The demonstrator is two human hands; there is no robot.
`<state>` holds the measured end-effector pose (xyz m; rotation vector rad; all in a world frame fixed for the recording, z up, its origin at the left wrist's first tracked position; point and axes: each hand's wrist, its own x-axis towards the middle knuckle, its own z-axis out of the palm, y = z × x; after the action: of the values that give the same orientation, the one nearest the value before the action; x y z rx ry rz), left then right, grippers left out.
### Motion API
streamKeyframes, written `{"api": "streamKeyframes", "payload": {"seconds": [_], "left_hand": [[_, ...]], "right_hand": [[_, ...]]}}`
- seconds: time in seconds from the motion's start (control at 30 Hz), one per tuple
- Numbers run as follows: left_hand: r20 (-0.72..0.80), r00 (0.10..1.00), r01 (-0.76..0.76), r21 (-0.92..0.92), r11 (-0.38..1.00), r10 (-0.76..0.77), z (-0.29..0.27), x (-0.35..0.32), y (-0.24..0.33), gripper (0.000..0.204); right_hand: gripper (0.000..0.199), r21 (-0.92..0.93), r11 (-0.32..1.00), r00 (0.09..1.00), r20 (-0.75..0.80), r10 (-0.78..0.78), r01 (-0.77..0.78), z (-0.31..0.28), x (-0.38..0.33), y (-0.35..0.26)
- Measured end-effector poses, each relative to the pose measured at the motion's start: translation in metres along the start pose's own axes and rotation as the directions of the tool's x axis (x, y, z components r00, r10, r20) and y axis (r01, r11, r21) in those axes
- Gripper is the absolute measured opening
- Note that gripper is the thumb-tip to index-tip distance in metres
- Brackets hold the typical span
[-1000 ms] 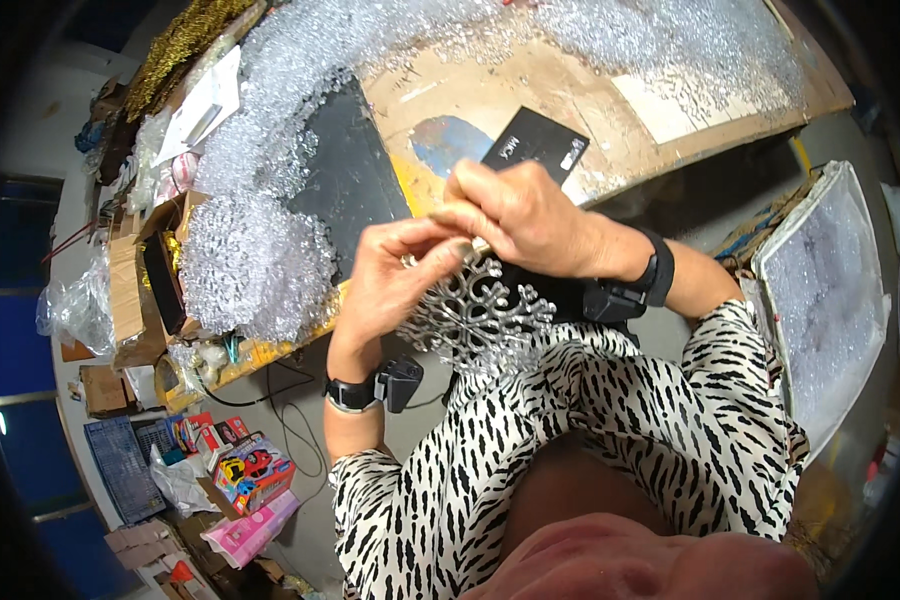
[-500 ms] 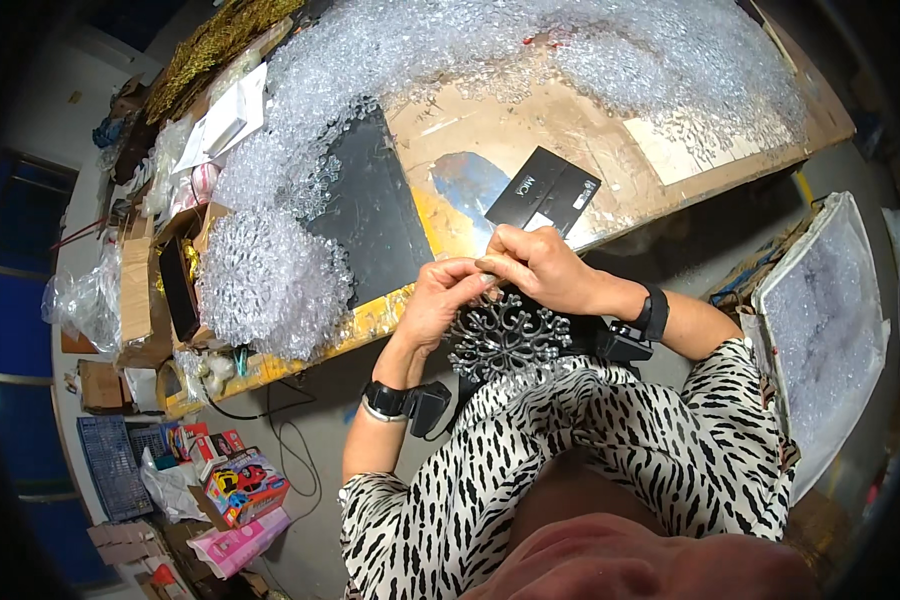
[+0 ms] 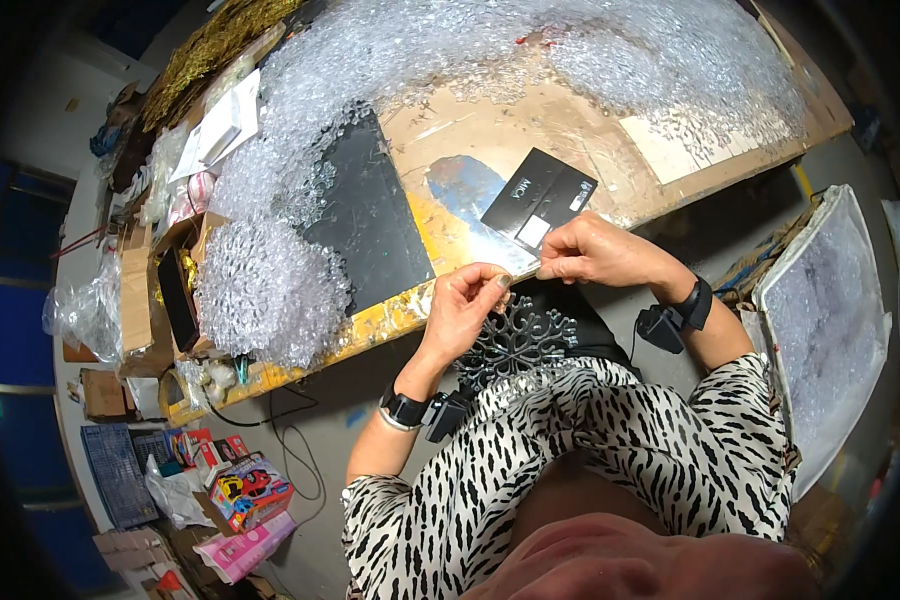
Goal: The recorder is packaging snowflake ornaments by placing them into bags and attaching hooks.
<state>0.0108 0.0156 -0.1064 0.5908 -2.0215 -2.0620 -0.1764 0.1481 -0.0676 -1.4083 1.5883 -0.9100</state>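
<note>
A person in a zebra-print top works at the near edge of a worn table [image 3: 610, 140], both hands raised just above a dark snowflake ornament [image 3: 515, 345] that rests in the lap below. The left hand [image 3: 462, 305] and the right hand [image 3: 595, 250] sit close together, fingertips pinched on something thin between them; what it is is too small to tell. The ornament looks whole, and nothing shows it attached or packed, so the work appears to be midway at best. Heaps of clear beads [image 3: 270, 290] cover the table's left and far side, leaving a bare patch around a black sheet [image 3: 365, 225] and a black card [image 3: 538, 198] just beyond the hands. The table's edge runs right under the hands; open room lies in the lap and to the right, short of a tray [image 3: 820, 330] on the floor.
</note>
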Motion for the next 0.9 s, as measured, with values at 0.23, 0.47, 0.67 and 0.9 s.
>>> {"api": "streamKeyframes", "payload": {"seconds": [0.23,0.47,0.67,0.9], "left_hand": [[0.016,1.0,0.025,-0.074,0.997,-0.024,0.003,0.002,-0.002,0.013],[0.033,0.999,-0.001,-0.115,0.993,0.004,0.004,0.0,-0.003,0.015],[0.055,0.997,-0.049,-0.118,0.992,0.056,0.003,0.003,-0.005,0.015],[0.065,0.984,-0.159,-0.09,0.983,0.165,0.006,-0.001,0.0,0.016]], "right_hand": [[0.019,0.363,0.93,0.996,-0.047,0.073,-0.051,0.003,-0.001,0.011],[0.022,0.686,0.725,0.997,0.077,0.018,-0.066,0.016,0.003,0.024],[0.025,0.947,0.24,0.969,0.235,-0.071,-0.212,0.037,0.002,0.035],[0.03,0.985,-0.059,0.987,0.158,-0.037,-0.16,0.048,0.0,0.03]]}}
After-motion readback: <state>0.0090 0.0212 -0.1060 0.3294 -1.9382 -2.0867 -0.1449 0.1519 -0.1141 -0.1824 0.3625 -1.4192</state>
